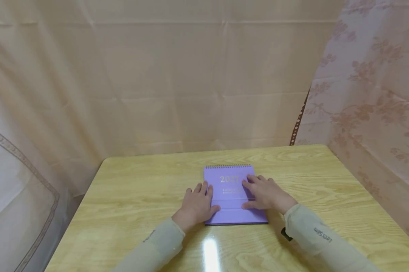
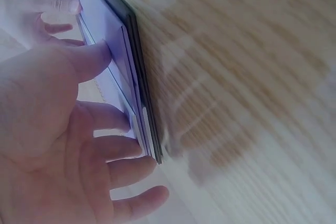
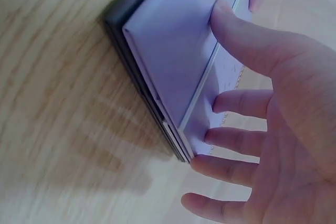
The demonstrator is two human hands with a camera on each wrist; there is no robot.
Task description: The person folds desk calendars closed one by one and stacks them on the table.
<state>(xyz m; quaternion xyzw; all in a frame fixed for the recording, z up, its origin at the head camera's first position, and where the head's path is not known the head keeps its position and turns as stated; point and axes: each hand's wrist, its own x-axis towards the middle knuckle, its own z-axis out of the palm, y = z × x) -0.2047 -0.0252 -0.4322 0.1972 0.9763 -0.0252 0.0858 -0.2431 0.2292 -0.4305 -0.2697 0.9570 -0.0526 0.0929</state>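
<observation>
A purple spiral-bound desk calendar [image 1: 232,217] with a gold year printed on its cover lies flat on the wooden table, its wire binding at the far edge. On its left side rests my left hand [image 1: 196,204], fingers spread and thumb on the lower flap. My right hand [image 1: 267,192] touches the right side, fingertips on the cover and thumb near the flap's edge. Both wrist views show the calendar's stacked edge, with a dark base [image 3: 118,40] beneath the purple cover. The left thumb [image 2: 94,59] lies on the purple surface.
The light wood-grain table [image 1: 140,189] extends around the calendar on all sides. Beige curtain [image 1: 174,83] hangs behind its far edge, and a floral-patterned curtain [image 1: 374,105] hangs along the right. White cloth [image 1: 14,189] with a trim band is at the left.
</observation>
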